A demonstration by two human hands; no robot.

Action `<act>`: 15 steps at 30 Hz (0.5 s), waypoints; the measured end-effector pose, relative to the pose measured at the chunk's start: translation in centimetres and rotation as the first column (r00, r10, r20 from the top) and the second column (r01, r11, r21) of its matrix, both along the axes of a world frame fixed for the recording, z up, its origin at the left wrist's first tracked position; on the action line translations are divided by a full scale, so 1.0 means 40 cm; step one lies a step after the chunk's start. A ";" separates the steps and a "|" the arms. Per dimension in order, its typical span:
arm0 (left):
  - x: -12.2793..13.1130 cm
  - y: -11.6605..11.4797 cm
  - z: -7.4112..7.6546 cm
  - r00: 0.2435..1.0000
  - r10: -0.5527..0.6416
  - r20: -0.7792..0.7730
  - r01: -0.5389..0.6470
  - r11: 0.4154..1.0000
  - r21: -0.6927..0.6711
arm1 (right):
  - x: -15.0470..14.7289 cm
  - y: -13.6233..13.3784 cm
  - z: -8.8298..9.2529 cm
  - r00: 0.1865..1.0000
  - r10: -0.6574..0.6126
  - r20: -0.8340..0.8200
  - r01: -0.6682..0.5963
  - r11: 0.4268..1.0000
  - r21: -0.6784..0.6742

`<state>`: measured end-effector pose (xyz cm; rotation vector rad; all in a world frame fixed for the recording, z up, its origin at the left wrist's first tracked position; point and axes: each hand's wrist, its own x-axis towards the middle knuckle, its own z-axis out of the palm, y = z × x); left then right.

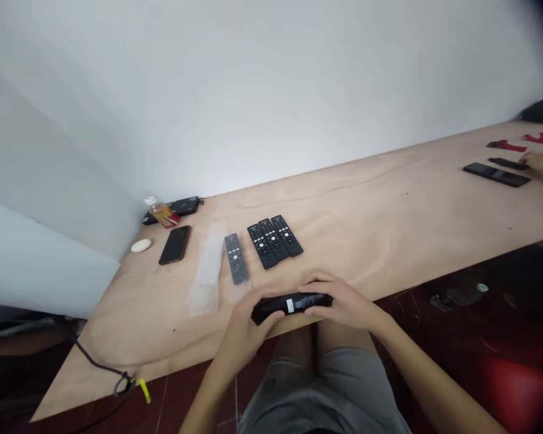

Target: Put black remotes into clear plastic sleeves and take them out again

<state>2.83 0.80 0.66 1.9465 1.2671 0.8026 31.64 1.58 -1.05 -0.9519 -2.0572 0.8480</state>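
Note:
Both hands grip a black remote control point(278, 305) at the table's front edge, its back with a small white label facing up. My left hand point(248, 313) is closed round the left end, thumb along the near side. At the other end, my right hand point(332, 298) is closed with fingers over the far side and thumb below. Beyond my hands lie several black remotes: three side by side point(274, 241), and one in a clear plastic sleeve point(235, 259). Left of that one, empty clear plastic sleeves point(207, 271) lie flat.
A phone point(175, 245), a round white lid point(140, 246), a bottle point(163, 213) and black boxes point(185, 206) stand at the left. At the far right, another person's hand point(540, 161) is near a dark phone point(496, 174) and red-handled tools point(507, 145). A cable point(93, 360) crosses the table's left corner.

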 end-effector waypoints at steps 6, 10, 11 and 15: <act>-0.050 -0.015 -0.016 0.993 -0.004 -0.115 0.027 0.980 0.198 | -0.003 0.000 0.010 0.998 -0.001 0.059 0.001 1.000 0.007; -0.098 -0.025 -0.010 0.995 0.028 -0.100 -0.014 0.990 0.142 | 0.003 0.005 0.014 0.999 0.029 0.033 -0.028 1.000 -0.010; -0.103 -0.027 -0.011 0.995 0.039 -0.093 -0.026 0.989 0.144 | 0.004 0.006 0.015 0.999 0.033 0.029 -0.032 0.999 -0.010; -0.077 -0.021 -0.028 0.996 0.012 -0.089 0.007 0.978 0.208 | 0.001 0.006 0.021 0.998 0.034 0.061 -0.034 0.999 0.000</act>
